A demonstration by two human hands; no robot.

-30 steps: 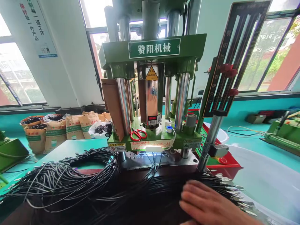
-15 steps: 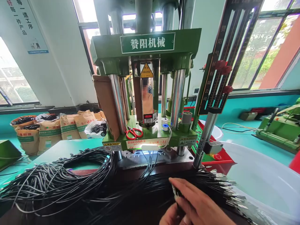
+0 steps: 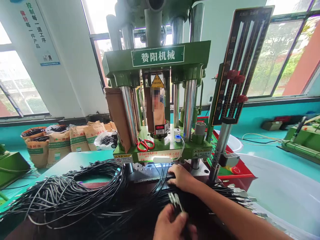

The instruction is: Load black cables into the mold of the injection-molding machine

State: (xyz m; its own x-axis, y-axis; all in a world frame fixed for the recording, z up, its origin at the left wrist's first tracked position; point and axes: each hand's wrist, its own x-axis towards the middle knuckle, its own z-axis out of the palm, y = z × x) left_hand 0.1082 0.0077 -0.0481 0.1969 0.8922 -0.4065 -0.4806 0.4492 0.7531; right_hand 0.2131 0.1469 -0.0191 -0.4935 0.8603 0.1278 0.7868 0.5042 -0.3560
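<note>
My left hand (image 3: 172, 221) is low in the middle, closed on a small bunch of black cables with silvery metal connectors (image 3: 175, 200) pointing up. My right hand (image 3: 182, 178) reaches in from the right to the lower metal plate (image 3: 146, 175) of a green press (image 3: 160, 155). Its thumb and forefinger are apart, beside several thin black cables (image 3: 161, 178) that run out of the press; whether it touches them I cannot tell. More black cables (image 3: 117, 215) cover the dark table, their metal-ended tips (image 3: 243, 196) fanned out on the right.
Red-handled scissors (image 3: 145, 144) and a blue-and-white tape roll (image 3: 177, 138) lie on the press bed. A looped cable bundle (image 3: 75, 186) is at left, with paper sacks (image 3: 58, 145) behind. A large white tub (image 3: 277, 186) and a red-framed panel (image 3: 235, 171) stand at right.
My right hand has moved from the connectors up and forward to the press plate. The left hand now shows plainly with the bunch of connectors. The view has shifted slightly.
</note>
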